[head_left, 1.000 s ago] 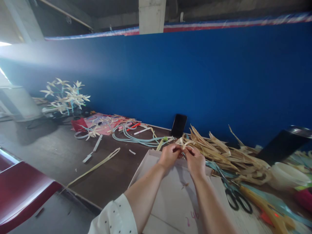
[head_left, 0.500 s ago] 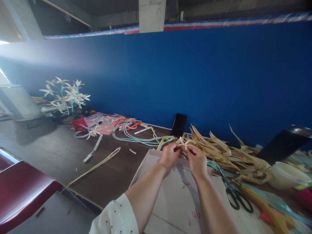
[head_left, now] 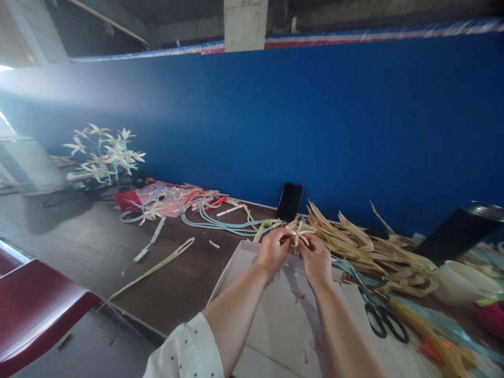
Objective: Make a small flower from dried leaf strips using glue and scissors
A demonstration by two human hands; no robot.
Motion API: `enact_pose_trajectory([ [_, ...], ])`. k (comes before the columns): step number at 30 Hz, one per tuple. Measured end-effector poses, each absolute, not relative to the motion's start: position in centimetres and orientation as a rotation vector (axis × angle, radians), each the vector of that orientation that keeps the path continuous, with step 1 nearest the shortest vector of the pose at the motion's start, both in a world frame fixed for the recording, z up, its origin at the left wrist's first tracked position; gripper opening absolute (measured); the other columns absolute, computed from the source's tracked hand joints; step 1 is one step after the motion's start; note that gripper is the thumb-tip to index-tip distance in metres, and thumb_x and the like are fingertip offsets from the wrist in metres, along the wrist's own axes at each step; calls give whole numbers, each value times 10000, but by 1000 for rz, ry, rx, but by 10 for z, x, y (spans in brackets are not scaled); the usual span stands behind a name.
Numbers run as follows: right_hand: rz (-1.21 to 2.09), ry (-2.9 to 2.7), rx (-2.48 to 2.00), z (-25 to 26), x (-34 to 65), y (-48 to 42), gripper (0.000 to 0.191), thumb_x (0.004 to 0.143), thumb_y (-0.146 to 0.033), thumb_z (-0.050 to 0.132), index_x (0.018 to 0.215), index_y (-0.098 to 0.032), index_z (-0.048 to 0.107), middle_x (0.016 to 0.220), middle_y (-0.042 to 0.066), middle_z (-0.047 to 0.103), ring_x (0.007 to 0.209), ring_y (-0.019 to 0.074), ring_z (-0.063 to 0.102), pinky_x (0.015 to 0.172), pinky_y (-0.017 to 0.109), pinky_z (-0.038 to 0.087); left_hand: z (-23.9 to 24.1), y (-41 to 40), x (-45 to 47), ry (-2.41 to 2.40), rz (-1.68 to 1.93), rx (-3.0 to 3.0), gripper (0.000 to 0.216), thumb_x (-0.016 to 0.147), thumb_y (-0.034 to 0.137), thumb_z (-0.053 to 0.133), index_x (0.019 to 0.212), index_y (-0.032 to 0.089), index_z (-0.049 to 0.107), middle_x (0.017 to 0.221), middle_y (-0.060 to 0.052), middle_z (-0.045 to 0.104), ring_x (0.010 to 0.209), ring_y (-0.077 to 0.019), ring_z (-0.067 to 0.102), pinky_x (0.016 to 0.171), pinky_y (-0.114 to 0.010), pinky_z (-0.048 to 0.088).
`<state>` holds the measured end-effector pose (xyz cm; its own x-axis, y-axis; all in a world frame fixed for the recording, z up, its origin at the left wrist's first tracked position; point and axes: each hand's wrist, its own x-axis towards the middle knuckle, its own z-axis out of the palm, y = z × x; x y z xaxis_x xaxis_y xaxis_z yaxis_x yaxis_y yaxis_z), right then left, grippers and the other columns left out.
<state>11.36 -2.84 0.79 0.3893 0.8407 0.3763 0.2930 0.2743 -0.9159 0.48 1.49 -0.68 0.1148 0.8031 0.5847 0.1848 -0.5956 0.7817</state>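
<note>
Head view showed a cream flower (head_left: 300, 232) with narrow, spread petals, near the far end of a box (head_left: 275, 320); left hand (head_left: 273, 251) and right hand (head_left: 317, 258), fingers nearly closed, pinched it together.

The flower (head_left: 300, 232) is showing cream. The near sleeve (head_left: 192, 349) is displaying dark dots on white. The far wall (head_left: 315, 121) is showing deep blue, and its banner (head_left: 354, 40) is bearing red, white and blue stripes. On the right, husks (head_left: 342, 241) are looking tan, while the scissors (head_left: 381, 310) are showing black handles.
</note>
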Motion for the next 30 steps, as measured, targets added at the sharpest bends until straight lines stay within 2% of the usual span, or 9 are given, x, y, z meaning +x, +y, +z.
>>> enact_pose_trajectory([
  [10, 465, -1161, -1302, 4, 115, -25, 359, 661, -444, 615, 875, -162, 681, 732, 40, 632, 633, 169, 525, 578, 270, 393, -8, 16, 4, 961, 1492, 1937, 175, 710, 51, 517, 788, 167, 622, 809, -24, 630, 798, -138, 575, 753, -242, 445],
  [30, 435, -1155, -1345, 6, 114, -28, 456, 668, -556, 587, 856, -154, 690, 646, 32, 611, 589, 167, 510, 537, 264, 368, -11, 17, 6, 977, 1362, 1842, 118, 732, 131, 513, 781, 166, 614, 766, -13, 633, 699, -118, 565, 665, -217, 438],
])
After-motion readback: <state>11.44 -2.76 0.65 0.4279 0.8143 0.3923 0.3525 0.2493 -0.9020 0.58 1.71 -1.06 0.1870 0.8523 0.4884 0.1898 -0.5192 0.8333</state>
